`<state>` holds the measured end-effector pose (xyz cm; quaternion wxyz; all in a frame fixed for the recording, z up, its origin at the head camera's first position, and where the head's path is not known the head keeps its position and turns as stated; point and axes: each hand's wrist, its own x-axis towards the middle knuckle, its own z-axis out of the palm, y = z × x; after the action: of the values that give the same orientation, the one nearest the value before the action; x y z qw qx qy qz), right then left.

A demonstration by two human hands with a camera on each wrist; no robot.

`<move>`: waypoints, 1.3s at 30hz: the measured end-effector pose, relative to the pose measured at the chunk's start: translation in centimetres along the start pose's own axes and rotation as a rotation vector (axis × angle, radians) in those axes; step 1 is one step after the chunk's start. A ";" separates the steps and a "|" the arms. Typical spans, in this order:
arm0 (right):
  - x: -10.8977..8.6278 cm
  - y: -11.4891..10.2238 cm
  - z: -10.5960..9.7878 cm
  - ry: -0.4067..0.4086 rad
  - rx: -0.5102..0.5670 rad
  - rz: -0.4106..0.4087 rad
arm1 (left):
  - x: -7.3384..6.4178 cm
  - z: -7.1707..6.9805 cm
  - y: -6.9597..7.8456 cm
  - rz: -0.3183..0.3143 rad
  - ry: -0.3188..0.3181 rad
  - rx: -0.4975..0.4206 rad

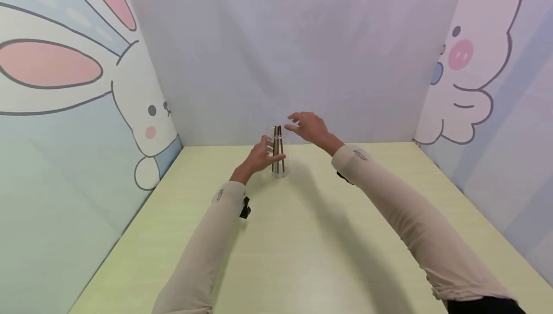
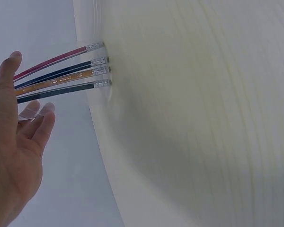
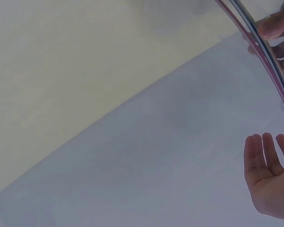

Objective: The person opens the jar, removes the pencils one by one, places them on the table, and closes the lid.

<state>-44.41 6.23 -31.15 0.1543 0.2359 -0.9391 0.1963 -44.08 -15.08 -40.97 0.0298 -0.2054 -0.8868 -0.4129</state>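
Note:
A tall clear cup [image 1: 285,169] stands upright on the table near its back edge. Several pencils [image 1: 277,150] are inside it; the left wrist view shows a red, an orange and darker ones, their metal-ringed ends at the cup's base. My left hand [image 1: 260,156] holds the cup from the left, thumb across the front and fingers round the far side. Just to the right of the cup's top, my right hand [image 1: 312,126] is raised in the air with loosely bent fingers and nothing in them. Its fingers [image 3: 257,156] look apart from the pencils in the right wrist view.
The pale wooden table [image 1: 276,256] reaches back to a plain grey-white curtain [image 1: 276,54]. Panels with a cartoon rabbit [image 1: 134,122] on the left and a white cartoon animal [image 1: 479,78] on the right flank it.

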 end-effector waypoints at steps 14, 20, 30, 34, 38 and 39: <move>0.0 -1.2 1.6 -0.007 0.045 -0.010 | -0.6 1.3 -0.3 -0.018 -0.008 0.003; 0.1 -1.5 2.1 -0.021 0.057 -0.006 | -0.9 1.4 -0.3 -0.019 -0.014 0.000; 0.3 -2.0 2.1 0.002 0.074 -0.072 | -1.0 0.9 -0.1 -0.009 -0.012 0.029; 0.4 -2.3 1.8 -0.017 0.085 -0.070 | -0.7 0.5 -0.1 -0.011 -0.014 0.029; 0.7 -2.6 1.4 -0.042 0.095 -0.046 | -0.4 0.0 0.0 -0.006 -0.019 0.028; 0.8 -2.6 1.4 -0.046 0.094 -0.041 | -0.3 -0.1 0.0 -0.003 -0.020 0.028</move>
<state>-44.03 3.21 -31.28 0.1256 0.2665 -0.9271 0.2317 -43.78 -15.22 -40.99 0.0231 -0.2080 -0.8930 -0.3984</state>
